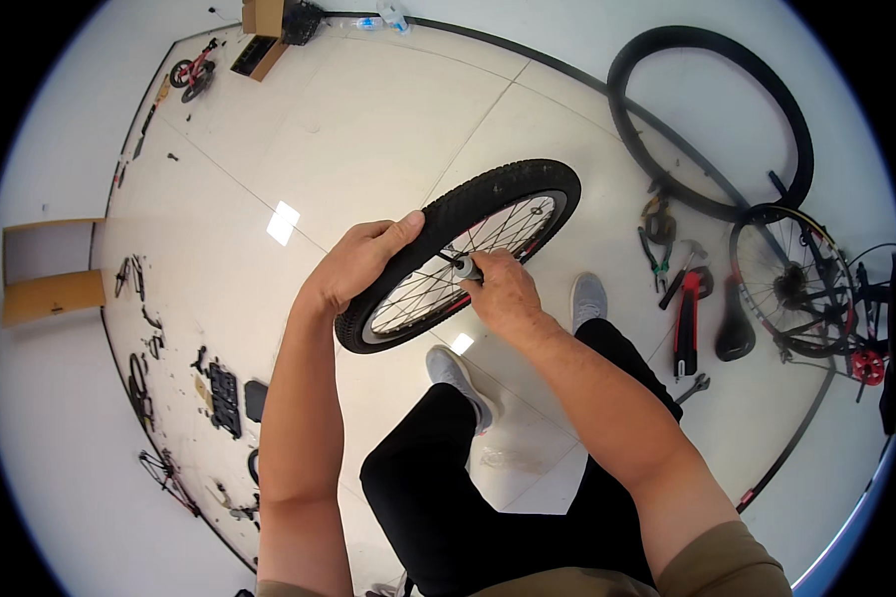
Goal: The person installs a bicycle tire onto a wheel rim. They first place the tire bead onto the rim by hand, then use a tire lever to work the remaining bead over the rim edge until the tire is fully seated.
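Observation:
I hold a bicycle wheel (508, 181) with a black knobby tyre and thin spokes, tilted in front of me above the floor. My left hand (360, 261) is closed round the tyre's left edge, its thumb lying over the tread and its other fingers partly hidden behind. At the wheel's middle, the fingers of my right hand (508, 297) are bent against the grey hub (467, 268). Whether a small part sits between those fingertips and the hub cannot be made out.
To the right, a loose black tyre (622, 114) leans on the wall. Near it lie pliers (657, 264), a hammer (681, 274), a red-black tool (687, 333), a saddle (735, 323), a wrench (695, 388) and a bicycle (816, 289). A black toolbox (225, 398) and bike parts lie left.

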`<state>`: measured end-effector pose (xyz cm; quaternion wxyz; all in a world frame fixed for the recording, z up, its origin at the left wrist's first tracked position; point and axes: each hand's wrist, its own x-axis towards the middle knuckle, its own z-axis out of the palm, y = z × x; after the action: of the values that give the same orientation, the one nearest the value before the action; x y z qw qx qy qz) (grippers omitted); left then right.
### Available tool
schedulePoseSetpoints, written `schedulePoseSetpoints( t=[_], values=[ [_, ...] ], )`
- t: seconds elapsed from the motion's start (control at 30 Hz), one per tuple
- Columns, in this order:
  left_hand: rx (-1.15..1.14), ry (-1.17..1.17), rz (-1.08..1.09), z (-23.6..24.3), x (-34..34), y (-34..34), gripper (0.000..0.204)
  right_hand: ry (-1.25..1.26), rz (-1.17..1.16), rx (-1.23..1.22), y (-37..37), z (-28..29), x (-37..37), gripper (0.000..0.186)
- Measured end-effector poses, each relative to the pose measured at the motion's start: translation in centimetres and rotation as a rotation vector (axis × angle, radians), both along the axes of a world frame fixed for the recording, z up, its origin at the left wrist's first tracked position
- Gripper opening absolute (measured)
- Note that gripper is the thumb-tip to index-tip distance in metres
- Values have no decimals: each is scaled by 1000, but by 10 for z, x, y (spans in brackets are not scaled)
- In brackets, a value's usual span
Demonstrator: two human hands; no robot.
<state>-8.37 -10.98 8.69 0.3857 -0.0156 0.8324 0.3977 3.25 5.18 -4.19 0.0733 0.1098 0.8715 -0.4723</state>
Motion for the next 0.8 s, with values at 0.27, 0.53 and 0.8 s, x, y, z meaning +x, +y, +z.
schedulePoseSetpoints(
  t=[0.27,0.53,0.8],
  values=[
    [24,-170,-103,-7,-5,29,69,8,-67,-63,4,-11,1,21],
    [-5,6,97,-14,0,39,73,-169,-61,-117,13,5,-3,21],
    [7,6,330,-17,8,49,82,20,-161,-149,34,13,-4,20]
  ],
)
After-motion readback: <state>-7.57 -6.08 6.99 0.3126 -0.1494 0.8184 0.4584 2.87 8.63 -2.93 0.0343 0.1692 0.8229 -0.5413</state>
